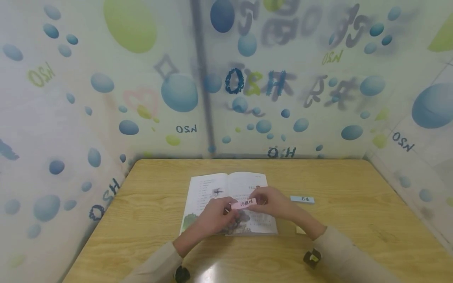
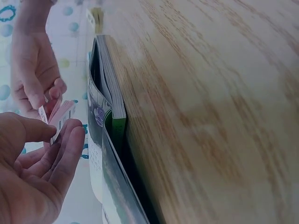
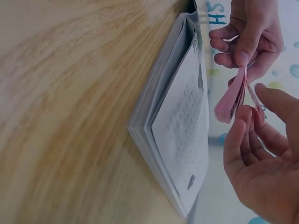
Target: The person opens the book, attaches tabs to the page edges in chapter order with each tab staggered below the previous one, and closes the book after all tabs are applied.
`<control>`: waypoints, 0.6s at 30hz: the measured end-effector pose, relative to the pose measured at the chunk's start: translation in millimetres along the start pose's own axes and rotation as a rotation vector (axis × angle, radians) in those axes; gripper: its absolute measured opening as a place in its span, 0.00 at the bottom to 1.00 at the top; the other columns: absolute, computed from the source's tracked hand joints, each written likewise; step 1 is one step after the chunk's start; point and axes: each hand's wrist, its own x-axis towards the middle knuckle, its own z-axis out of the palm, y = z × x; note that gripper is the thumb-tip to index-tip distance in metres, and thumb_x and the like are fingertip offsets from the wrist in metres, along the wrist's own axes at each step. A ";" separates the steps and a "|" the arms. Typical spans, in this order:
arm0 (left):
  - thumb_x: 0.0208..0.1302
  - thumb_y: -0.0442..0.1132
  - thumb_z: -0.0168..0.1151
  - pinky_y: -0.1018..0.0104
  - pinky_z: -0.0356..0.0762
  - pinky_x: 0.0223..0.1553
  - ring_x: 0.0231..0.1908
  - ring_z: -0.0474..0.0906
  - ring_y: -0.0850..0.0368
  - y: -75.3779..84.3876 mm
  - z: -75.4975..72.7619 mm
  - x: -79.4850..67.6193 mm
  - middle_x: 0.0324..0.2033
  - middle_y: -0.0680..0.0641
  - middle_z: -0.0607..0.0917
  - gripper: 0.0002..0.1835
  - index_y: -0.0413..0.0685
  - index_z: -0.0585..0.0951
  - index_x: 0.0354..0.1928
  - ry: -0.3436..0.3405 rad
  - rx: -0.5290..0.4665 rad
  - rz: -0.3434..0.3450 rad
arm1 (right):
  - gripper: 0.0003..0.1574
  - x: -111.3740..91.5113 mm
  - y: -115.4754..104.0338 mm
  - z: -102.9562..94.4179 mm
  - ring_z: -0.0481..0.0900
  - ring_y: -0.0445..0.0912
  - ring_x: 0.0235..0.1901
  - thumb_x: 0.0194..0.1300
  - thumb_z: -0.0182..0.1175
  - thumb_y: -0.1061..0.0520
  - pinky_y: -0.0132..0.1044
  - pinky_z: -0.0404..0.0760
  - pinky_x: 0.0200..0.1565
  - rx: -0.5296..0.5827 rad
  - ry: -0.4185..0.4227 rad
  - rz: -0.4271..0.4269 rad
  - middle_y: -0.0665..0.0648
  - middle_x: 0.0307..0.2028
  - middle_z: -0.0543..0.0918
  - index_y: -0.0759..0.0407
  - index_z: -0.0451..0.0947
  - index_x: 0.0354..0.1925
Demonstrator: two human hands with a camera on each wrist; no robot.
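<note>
Over the open book (image 1: 209, 196), both hands hold a pink pad of narrow sticky notes (image 1: 244, 203) with dark handwriting on its face. My left hand (image 1: 216, 214) pinches one end between thumb and fingers. At the other end is my right hand (image 1: 276, 202), with its thumb and fingertips at a top note. In the right wrist view, that pink note (image 3: 252, 97) stands apart from the thick stack (image 3: 230, 100), while the left hand (image 3: 257, 37) grips the shared end. The left wrist view shows the leaves (image 2: 63, 114) fanned between both hands.
Right of the book, a blue strip (image 1: 302, 199) with handwriting lies on the wooden table (image 1: 354, 212). A pale yellow pad (image 1: 301, 230) sits partly behind the right forearm. Bubble-printed panels (image 1: 301, 78) enclose the table's back and sides.
</note>
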 end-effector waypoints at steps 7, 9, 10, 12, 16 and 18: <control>0.70 0.33 0.64 0.71 0.81 0.26 0.26 0.80 0.68 -0.7 0.2 0.6 0.31 0.53 0.86 0.09 0.41 0.84 0.49 0.016 0.035 0.004 | 0.13 -5.9 2.6 3.5 0.82 0.49 0.30 0.73 0.63 0.48 0.41 0.84 0.34 0.240 0.014 0.229 0.53 0.29 0.84 0.56 0.86 0.41; 0.70 0.33 0.65 0.71 0.81 0.26 0.25 0.80 0.68 -0.8 0.7 0.6 0.30 0.54 0.86 0.09 0.41 0.85 0.49 0.021 0.044 0.005 | 0.14 -7.4 1.9 7.9 0.83 0.49 0.30 0.73 0.63 0.48 0.40 0.85 0.34 0.277 0.046 0.271 0.54 0.28 0.84 0.57 0.87 0.40; 0.70 0.34 0.65 0.71 0.80 0.26 0.25 0.80 0.68 -0.8 0.9 0.6 0.30 0.54 0.85 0.09 0.41 0.85 0.49 0.024 0.051 0.004 | 0.15 -8.0 1.6 10.6 0.83 0.49 0.29 0.73 0.63 0.48 0.40 0.85 0.34 0.297 0.067 0.286 0.55 0.28 0.85 0.59 0.87 0.40; 0.70 0.34 0.65 0.71 0.80 0.26 0.25 0.80 0.68 -0.7 1.3 0.7 0.29 0.54 0.85 0.10 0.41 0.84 0.50 0.024 0.060 0.002 | 0.15 -9.2 0.1 16.0 0.83 0.49 0.28 0.72 0.64 0.49 0.39 0.85 0.33 0.338 0.110 0.317 0.55 0.28 0.85 0.60 0.86 0.40; 0.70 0.34 0.65 0.71 0.79 0.25 0.26 0.80 0.67 -0.1 1.0 0.6 0.29 0.54 0.85 0.11 0.40 0.84 0.51 0.023 0.081 -0.003 | 0.15 -11.3 -3.8 24.2 0.82 0.48 0.25 0.72 0.64 0.52 0.37 0.84 0.29 0.354 0.180 0.310 0.55 0.26 0.84 0.63 0.85 0.36; 0.70 0.34 0.65 0.71 0.79 0.26 0.26 0.80 0.67 0.1 1.0 0.6 0.28 0.54 0.85 0.11 0.39 0.84 0.51 0.028 0.091 0.000 | 0.14 -12.8 -6.7 25.9 0.81 0.49 0.24 0.72 0.64 0.54 0.35 0.82 0.27 0.338 0.202 0.289 0.55 0.25 0.84 0.63 0.85 0.35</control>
